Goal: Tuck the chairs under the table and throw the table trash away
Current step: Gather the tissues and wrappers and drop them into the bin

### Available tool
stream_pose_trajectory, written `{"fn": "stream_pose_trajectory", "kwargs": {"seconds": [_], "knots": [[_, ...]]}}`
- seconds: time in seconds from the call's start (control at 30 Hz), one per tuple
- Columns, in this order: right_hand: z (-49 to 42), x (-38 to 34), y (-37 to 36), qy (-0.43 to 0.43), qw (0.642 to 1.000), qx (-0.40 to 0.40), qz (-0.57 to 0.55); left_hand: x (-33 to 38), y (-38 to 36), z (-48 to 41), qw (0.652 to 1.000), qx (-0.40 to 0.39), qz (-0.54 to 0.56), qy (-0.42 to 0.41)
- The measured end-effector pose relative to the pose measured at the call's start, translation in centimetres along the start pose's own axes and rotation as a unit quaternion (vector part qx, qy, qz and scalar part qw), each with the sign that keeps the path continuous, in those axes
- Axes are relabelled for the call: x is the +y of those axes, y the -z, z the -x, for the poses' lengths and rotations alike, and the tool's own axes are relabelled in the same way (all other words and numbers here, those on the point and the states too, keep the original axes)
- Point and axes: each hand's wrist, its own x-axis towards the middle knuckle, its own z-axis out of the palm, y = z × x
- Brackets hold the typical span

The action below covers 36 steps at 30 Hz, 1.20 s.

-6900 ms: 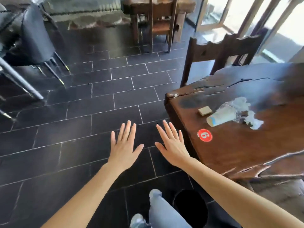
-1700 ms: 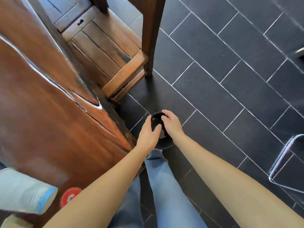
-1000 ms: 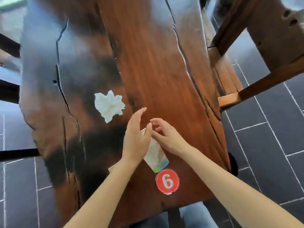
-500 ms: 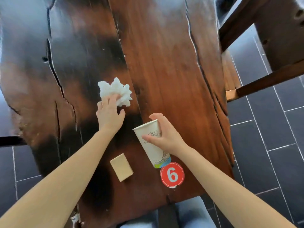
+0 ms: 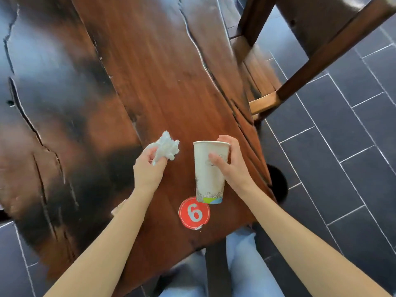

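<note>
A: What lies nearest?
B: The person's jeans [image 5: 246, 264] at the table's [image 5: 150, 71] near end, then a red sticker [image 5: 194, 212] with a 6 just inside that edge. Half a second ago a tan card [image 5: 117, 207] lay in plain sight beside the left forearm [image 5: 107, 243]. Now the forearm covers all but a corner of it.

A: And the cup?
B: The right hand [image 5: 234, 168] grips the cup [image 5: 205, 185], with the thumb across the front and the fingers curled round the far side. Earlier it leaned. Now it is nearly upright, mouth up, with its base over the sticker's far rim. I cannot tell whether it touches the wood.

A: The left hand?
B: The left hand [image 5: 147, 172] was pressing the tissue [image 5: 167, 146] farther up the tabletop. Now its fingers are clamped on the bunched tissue, which is drawn in beside the cup's mouth with a gap between them.

A: Beyond that?
B: A dark round bin [image 5: 278, 185] stands on the floor [image 5: 342, 146] just off the table's right edge, partly hidden by it. Farther along that edge is the chair [image 5: 332, 53], its seat partly under the tabletop, as before.
</note>
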Motion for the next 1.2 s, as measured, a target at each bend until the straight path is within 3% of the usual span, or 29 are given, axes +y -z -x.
{"fn": "stream_pose_trajectory", "kwargs": {"seconds": [0.13,0.3,0.5,0.63,0.77,0.87,1.03,1.2], "knots": [[1.9,1.6,7.7,0.018,0.994,0.107,-0.025,3.0,-6.5,4.2,0.997,-0.054,0.002,-0.059],[4.8,4.1,16.2,0.009,0.964,0.261,-0.048,7.0,-14.3,10.3,0.978,-0.178,0.036,-0.098],[7.3,10.8,22.6,-0.151,0.917,0.367,0.019,9.5,-23.4,16.0,0.961,-0.269,0.029,-0.061],[8.5,15.6,24.5,-0.253,0.904,0.343,0.035,8.1,-28.7,17.6,0.951,-0.308,-0.027,0.018],[7.7,20.3,25.4,-0.343,0.903,0.246,0.076,5.4,-32.9,16.7,0.936,-0.324,-0.1,0.097],[7.1,22.7,26.0,-0.387,0.899,0.185,0.087,3.3,-35.4,15.7,0.915,-0.357,-0.162,0.094],[4.6,27.5,26.6,-0.396,0.893,0.207,0.044,0.9,-40.5,12.9,0.892,-0.388,-0.215,0.088],[2.1,30.9,26.5,-0.426,0.891,0.156,-0.003,-1.3,-44.9,10.1,0.826,-0.475,-0.289,0.088]]}}
